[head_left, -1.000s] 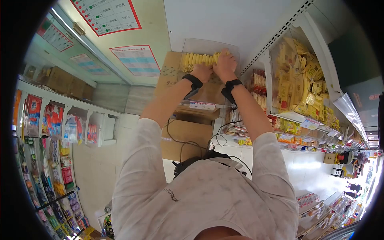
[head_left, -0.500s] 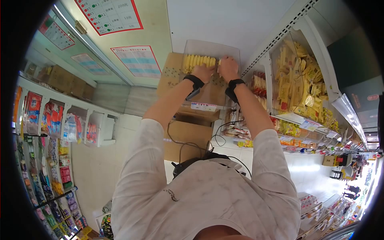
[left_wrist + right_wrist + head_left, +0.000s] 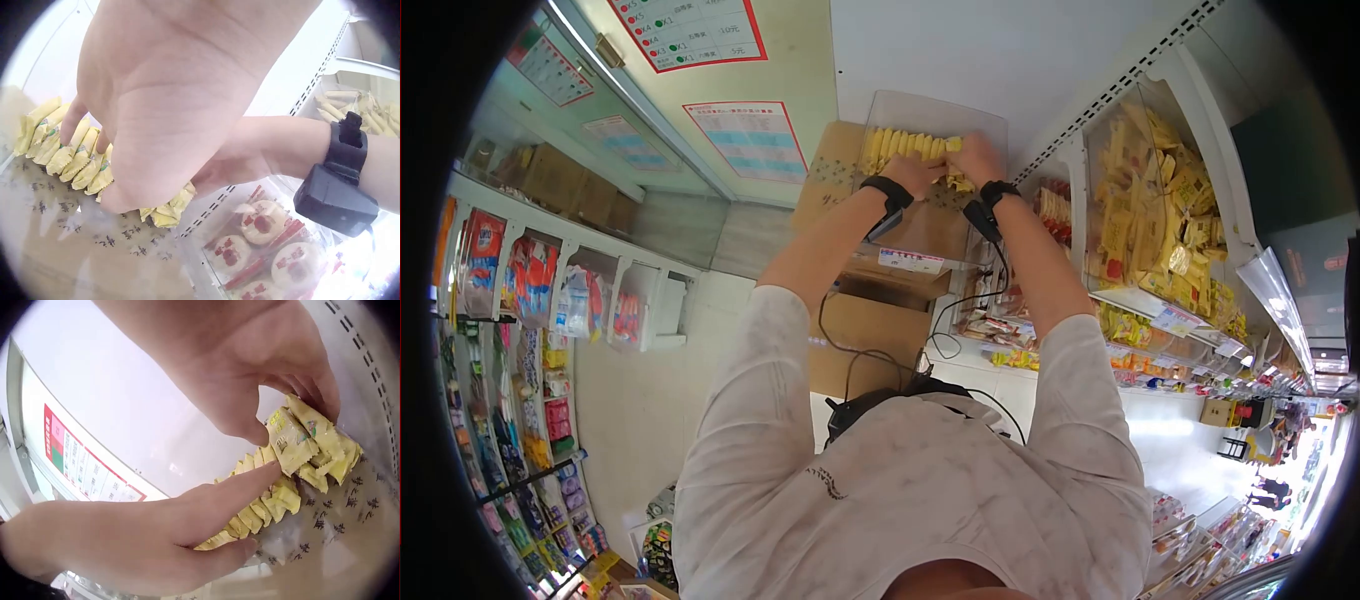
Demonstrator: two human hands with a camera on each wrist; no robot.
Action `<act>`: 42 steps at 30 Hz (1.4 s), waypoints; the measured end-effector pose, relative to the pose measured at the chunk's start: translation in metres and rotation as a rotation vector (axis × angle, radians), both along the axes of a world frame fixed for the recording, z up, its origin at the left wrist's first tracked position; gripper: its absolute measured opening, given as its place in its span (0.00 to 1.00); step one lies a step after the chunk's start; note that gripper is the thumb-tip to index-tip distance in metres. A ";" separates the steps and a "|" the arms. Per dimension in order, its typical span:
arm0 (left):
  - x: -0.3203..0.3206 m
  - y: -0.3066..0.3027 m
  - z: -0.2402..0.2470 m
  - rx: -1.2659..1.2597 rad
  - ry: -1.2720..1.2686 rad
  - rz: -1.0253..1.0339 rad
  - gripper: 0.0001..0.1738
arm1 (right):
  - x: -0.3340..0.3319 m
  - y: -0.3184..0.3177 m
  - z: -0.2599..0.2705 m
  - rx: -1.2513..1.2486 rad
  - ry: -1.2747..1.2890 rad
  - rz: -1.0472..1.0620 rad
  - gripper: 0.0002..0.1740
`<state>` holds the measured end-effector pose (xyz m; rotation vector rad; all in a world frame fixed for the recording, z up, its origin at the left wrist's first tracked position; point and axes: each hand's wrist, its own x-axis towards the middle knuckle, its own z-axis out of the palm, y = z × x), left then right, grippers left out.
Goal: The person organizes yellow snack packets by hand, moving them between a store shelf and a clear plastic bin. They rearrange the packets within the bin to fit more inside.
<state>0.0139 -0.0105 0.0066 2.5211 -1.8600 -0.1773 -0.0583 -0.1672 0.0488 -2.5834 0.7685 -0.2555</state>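
At upper centre of the head view, the left hand, index finger and thumb extended, touches the packet row, while the right hand pinches end packets, now nearer it, apparently closing the earlier gap within the clear box.

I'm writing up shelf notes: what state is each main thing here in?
Clear plastic bin: open-topped, partly filled.
Row of yellow plastic-wrapped packets: lined up side by side.
Yellow wrapped packets at the row's end: held, tilted.
Right hand: gripping those end packets.
Left hand: touching the row.
Black wrist straps: fastened.
Long yellow packets at right: loosely heaped.
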 end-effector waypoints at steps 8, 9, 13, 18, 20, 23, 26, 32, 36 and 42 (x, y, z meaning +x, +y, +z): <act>-0.018 -0.002 0.008 0.002 -0.129 0.039 0.39 | 0.011 -0.026 -0.008 -0.072 0.126 0.188 0.16; -0.022 -0.002 0.014 0.019 -0.140 0.052 0.38 | 0.014 -0.032 -0.009 -0.088 0.127 0.219 0.15; -0.024 -0.012 0.013 0.064 -0.113 0.080 0.34 | 0.008 -0.025 -0.005 -0.137 0.103 0.197 0.12; -0.006 -0.009 0.001 0.011 -0.011 0.056 0.31 | -0.007 -0.001 0.030 -0.210 0.250 0.140 0.15; 0.002 -0.015 -0.015 0.008 0.040 0.059 0.32 | -0.023 0.011 0.049 0.001 0.432 0.148 0.17; 0.005 -0.009 -0.011 -0.040 -0.008 -0.002 0.35 | -0.039 0.019 0.057 0.252 0.536 0.167 0.17; 0.002 -0.001 -0.003 -0.114 -0.006 -0.009 0.35 | -0.027 0.000 0.029 -0.061 0.328 0.210 0.14; 0.001 -0.003 0.001 0.022 -0.066 -0.015 0.38 | -0.008 -0.005 -0.010 -0.260 0.231 0.224 0.14; 0.004 -0.003 -0.014 -0.001 -0.106 0.003 0.39 | 0.002 -0.002 -0.009 -0.332 0.302 0.241 0.18; -0.001 -0.003 -0.010 0.024 -0.100 0.033 0.40 | 0.014 -0.017 -0.020 -0.275 0.432 0.261 0.26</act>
